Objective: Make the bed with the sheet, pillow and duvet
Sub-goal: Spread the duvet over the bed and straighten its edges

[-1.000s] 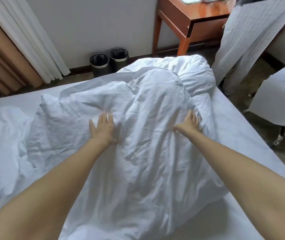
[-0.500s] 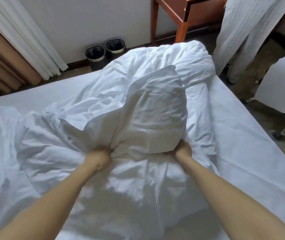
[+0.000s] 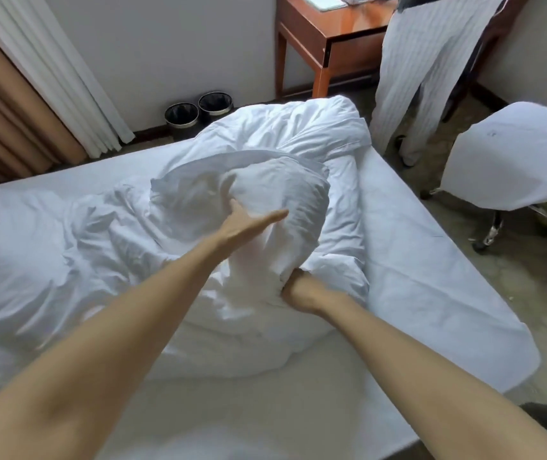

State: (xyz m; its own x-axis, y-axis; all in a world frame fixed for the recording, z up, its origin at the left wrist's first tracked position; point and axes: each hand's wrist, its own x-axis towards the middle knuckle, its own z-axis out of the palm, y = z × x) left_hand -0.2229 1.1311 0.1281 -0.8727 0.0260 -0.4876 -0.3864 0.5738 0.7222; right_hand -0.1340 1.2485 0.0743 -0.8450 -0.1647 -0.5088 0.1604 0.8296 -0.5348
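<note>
Head camera: the right hand (image 3: pixel 302 288) clenches a raised fold of the crumpled duvet (image 3: pixel 252 207) mid-bed toward the mattress's far edge, apparently anchoring it, while the left hand (image 3: pixel 249 224), fingers released, presses its bulge.

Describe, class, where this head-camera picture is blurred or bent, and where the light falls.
Head view: the open left hand is motion-smeared against the duvet; the curtain leans from wide-angle distortion; soft light sheens the wooden table.
</note>
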